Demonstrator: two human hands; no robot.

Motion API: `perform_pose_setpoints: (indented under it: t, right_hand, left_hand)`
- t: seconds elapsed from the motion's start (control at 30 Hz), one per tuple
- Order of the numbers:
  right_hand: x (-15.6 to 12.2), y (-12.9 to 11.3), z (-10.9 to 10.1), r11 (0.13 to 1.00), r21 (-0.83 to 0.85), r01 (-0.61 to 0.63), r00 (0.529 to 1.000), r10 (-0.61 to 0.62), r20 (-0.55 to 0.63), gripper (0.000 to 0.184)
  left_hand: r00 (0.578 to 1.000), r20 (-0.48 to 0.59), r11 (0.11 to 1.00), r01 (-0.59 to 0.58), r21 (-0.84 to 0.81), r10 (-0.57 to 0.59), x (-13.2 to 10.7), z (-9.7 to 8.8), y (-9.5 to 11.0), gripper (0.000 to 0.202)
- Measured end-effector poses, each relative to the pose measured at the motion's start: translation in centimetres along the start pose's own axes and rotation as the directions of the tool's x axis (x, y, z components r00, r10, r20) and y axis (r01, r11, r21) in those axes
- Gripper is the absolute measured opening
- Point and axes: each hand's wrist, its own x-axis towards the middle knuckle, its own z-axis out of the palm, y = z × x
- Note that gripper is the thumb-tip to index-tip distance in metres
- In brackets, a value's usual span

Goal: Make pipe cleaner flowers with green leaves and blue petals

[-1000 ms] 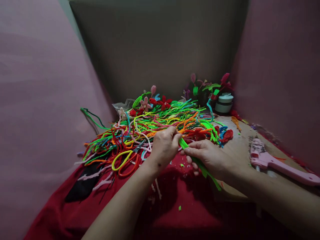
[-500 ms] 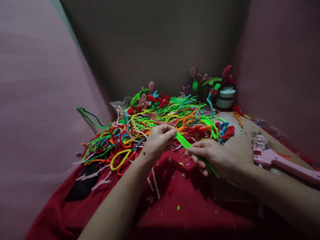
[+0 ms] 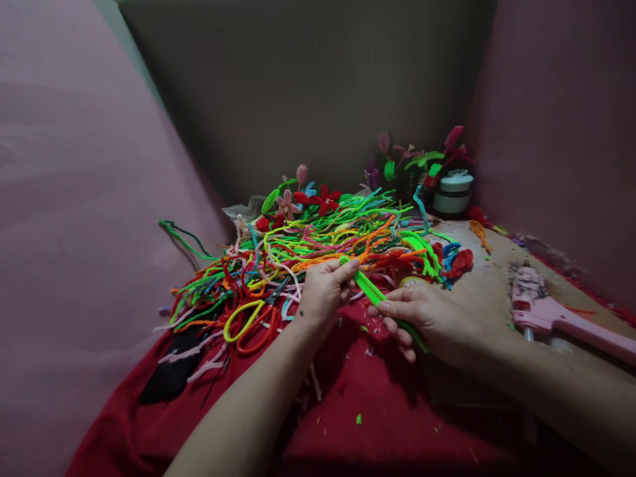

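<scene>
Between my hands stretches a bright green pipe cleaner bundle (image 3: 366,287), folded into a narrow flat strip. Its far upper end is pinched between the thumb and fingers of my left hand (image 3: 325,288). Further down, my right hand (image 3: 422,315) grips the strip between thumb and fingers, with the lower end poking out below the palm. Behind my hands spreads a heap of pipe cleaners (image 3: 318,232) in green, orange, red, pink and other colours. Scissors (image 3: 243,321) with yellow and red handles lie left of my left wrist.
On the right, a pink glue gun (image 3: 539,308) rests on a brown board (image 3: 489,285). Fuzzy flowers (image 3: 325,199) and a lidded jar (image 3: 453,192) stand at the back. A black object (image 3: 166,371) lies on the red cloth (image 3: 342,430), among green scraps. Walls rise on both sides.
My left hand's pinch sits slightly further right at the strip's upper end, whose tip now shows above the thumb. Both hands still hold the strip. The whole view has shifted a little.
</scene>
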Motion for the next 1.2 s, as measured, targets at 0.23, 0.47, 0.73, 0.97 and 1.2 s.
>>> perform_pose_setpoints:
  t: [0.23, 0.47, 0.73, 0.97, 1.2]
  right_hand:
    - [0.1, 0.7, -0.2, 0.999, -0.047, -0.001, 1.0, 0.001, -0.011, 0.015]
    - [0.1, 0.8, -0.4, 0.996, -0.04, 0.086, 0.995, -0.084, 0.051, 0.026]
    - [0.2, 0.8, -0.6, 0.99, -0.061, 0.125, 0.989, -0.12, 0.084, 0.029]
    - [0.5, 1.1, -1.1, 0.982, -0.097, 0.164, 0.978, -0.15, 0.143, 0.029]
    - [-0.2, 0.6, -0.7, 0.971, -0.032, 0.237, 0.971, -0.237, -0.025, 0.022]
  left_hand:
    - [0.997, -0.034, 0.993, -0.061, 0.104, 0.065, -0.3, 0.1, 0.7, 0.036]
    - [0.952, 0.262, 0.984, 0.172, -0.034, -0.157, -0.5, -0.2, 1.0, 0.024]
    - [0.942, 0.297, 0.988, 0.142, 0.067, -0.155, -0.9, 0.4, 0.4, 0.031]
    - [0.949, 0.254, 0.981, 0.17, 0.094, -0.189, -0.9, 0.1, 0.4, 0.032]
    - [0.949, 0.266, 0.985, 0.158, 0.072, -0.171, -0.9, 0.2, 0.5, 0.025]
